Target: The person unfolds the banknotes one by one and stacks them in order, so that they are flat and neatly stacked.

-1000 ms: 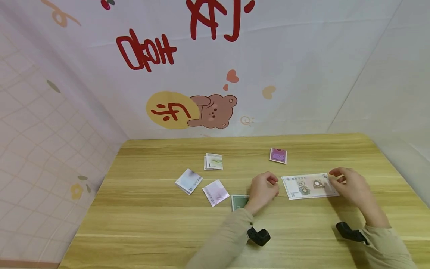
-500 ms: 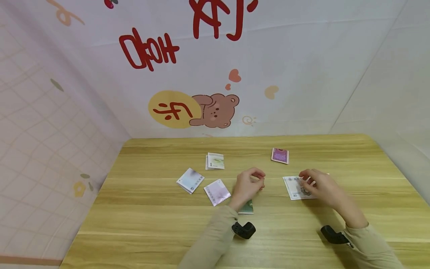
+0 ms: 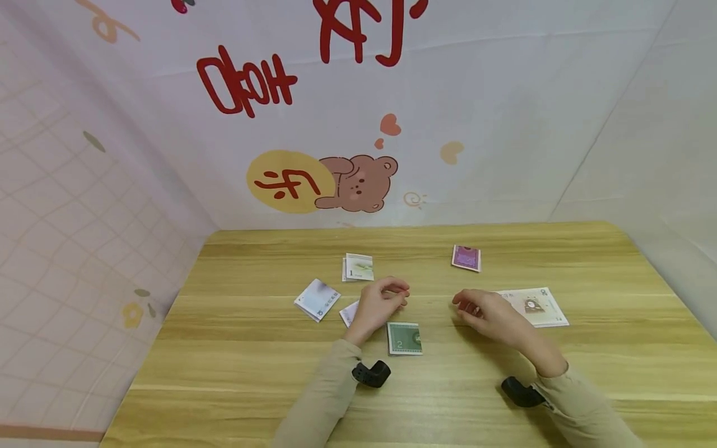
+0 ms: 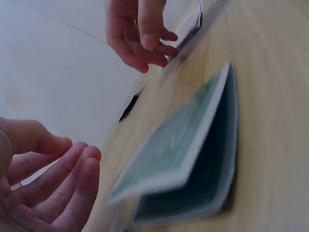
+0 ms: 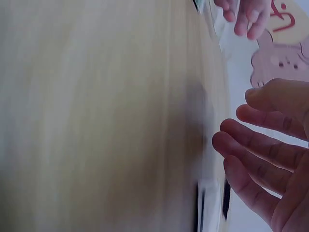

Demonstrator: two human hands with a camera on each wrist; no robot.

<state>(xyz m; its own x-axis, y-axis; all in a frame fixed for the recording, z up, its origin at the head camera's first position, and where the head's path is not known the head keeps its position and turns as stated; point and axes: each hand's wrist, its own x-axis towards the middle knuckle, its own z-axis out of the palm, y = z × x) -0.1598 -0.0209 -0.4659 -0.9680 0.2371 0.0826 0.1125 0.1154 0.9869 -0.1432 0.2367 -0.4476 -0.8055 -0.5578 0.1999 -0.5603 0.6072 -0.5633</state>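
My left hand (image 3: 378,306) hovers with loosely bent fingers over a folded pale purple banknote (image 3: 348,313), hiding most of it. Just right of that wrist lies a green banknote (image 3: 404,340) marked 2, folded in half; in the left wrist view its fold (image 4: 174,140) gapes. My right hand (image 3: 495,318), fingers relaxed and holding nothing, is above the table by an unfolded banknote (image 3: 540,306) with a bear picture, covering its left part. Between the fingers of the left hand (image 4: 53,181) nothing shows in the left wrist view.
A folded bluish banknote (image 3: 317,300) lies at left, and a folded banknote marked 1 (image 3: 359,267) behind it. Farther back at right is a folded purple banknote (image 3: 467,258). The wooden table (image 3: 252,373) meets a white printed backdrop (image 3: 493,112).
Both hands have moved left. The right hand has passed from the unfolded banknote's right end to beyond its left end. The left hand has uncovered the green banknote and now covers the pale purple one.
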